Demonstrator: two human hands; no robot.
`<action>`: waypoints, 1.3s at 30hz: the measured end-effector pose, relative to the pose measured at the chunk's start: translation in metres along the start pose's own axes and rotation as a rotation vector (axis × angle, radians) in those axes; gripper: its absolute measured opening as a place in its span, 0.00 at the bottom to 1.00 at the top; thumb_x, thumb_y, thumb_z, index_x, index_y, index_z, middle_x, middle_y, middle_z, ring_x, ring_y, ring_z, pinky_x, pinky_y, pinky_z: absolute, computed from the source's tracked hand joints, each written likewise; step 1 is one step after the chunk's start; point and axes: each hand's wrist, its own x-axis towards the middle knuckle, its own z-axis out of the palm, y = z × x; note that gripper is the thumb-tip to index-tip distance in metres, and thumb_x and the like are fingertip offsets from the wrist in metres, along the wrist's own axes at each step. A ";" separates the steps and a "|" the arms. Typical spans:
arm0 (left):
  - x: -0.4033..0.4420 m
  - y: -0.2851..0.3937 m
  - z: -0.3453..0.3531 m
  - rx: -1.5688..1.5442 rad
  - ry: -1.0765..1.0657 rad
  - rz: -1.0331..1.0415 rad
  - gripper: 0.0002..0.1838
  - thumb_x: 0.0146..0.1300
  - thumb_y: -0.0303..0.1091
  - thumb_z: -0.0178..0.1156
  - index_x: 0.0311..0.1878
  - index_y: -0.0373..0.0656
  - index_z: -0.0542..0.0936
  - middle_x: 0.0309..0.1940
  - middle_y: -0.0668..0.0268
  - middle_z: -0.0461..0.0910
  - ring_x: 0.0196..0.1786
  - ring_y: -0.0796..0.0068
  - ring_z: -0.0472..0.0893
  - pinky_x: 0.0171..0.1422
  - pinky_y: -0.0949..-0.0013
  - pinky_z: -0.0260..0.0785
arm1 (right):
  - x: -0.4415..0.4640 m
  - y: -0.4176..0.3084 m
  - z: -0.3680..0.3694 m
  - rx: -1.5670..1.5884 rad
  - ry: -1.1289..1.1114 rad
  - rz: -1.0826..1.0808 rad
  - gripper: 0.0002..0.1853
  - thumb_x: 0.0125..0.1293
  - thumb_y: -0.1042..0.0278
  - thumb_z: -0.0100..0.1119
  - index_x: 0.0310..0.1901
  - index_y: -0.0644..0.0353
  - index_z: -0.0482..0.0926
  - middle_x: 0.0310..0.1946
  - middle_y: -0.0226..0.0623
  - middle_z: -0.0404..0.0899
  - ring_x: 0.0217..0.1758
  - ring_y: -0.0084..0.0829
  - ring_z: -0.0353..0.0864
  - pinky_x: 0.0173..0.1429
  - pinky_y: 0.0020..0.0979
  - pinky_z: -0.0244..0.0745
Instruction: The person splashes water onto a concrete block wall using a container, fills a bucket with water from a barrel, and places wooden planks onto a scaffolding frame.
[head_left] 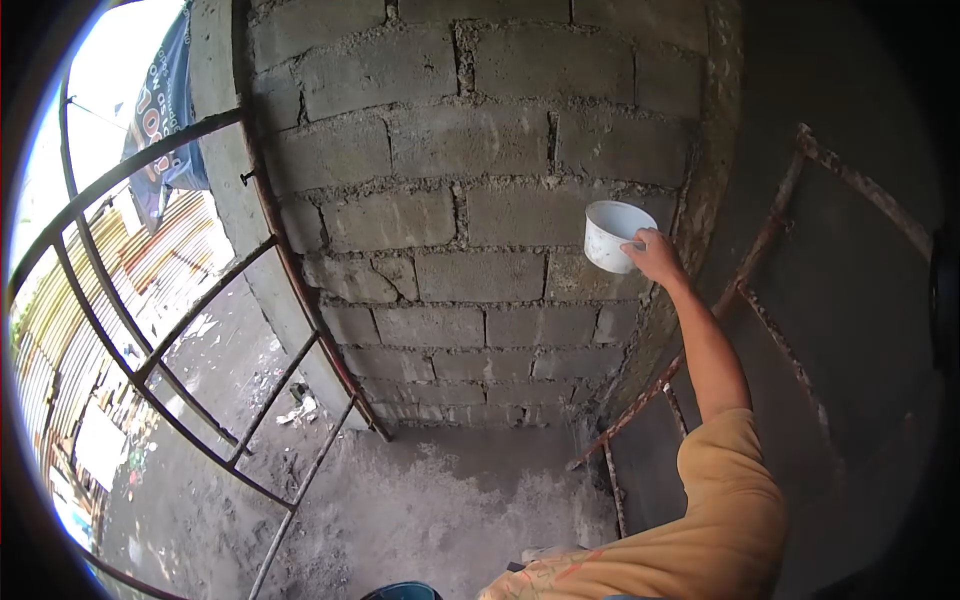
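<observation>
My right hand is closed on the rim of a white plastic tub, with the arm stretched out in front of me. The tub is tilted, its mouth facing up and towards me, and smudges mark its side. Just beyond it stands a wall of grey concrete blocks with rough mortar joints. Whether the tub touches the wall, I cannot tell. What it contains, if anything, is not clear. Nowhere in the picture does my left hand show.
Rusty scaffold frames stand on the left and on the right. Below the wall lies a dusty grey floor. A dark blue bucket shows partly at the bottom edge. Through the left opening hangs a printed banner.
</observation>
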 end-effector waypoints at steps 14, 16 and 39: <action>0.117 -0.027 -0.034 -0.080 -0.236 0.524 0.24 0.49 0.36 0.67 0.44 0.28 0.75 0.37 0.60 0.78 0.38 0.70 0.76 0.47 0.68 0.68 | -0.559 -0.135 0.052 0.271 -0.439 0.897 0.26 0.55 0.48 0.67 0.40 0.68 0.81 0.37 0.49 0.84 0.42 0.40 0.84 0.46 0.37 0.75; 0.129 -0.016 -0.028 -0.002 -0.324 0.528 0.22 0.50 0.37 0.67 0.42 0.29 0.74 0.34 0.63 0.76 0.36 0.72 0.74 0.44 0.69 0.67 | -0.573 -0.149 0.030 0.254 -0.321 0.863 0.25 0.56 0.48 0.67 0.38 0.68 0.80 0.33 0.45 0.83 0.36 0.36 0.82 0.42 0.35 0.74; -0.213 0.032 0.156 0.267 -1.541 0.828 0.18 0.54 0.42 0.65 0.41 0.39 0.76 0.29 0.70 0.77 0.28 0.81 0.73 0.30 0.76 0.63 | -0.630 -0.215 -0.079 0.495 -0.047 0.755 0.15 0.58 0.58 0.67 0.34 0.63 0.78 0.33 0.44 0.78 0.39 0.44 0.80 0.43 0.40 0.73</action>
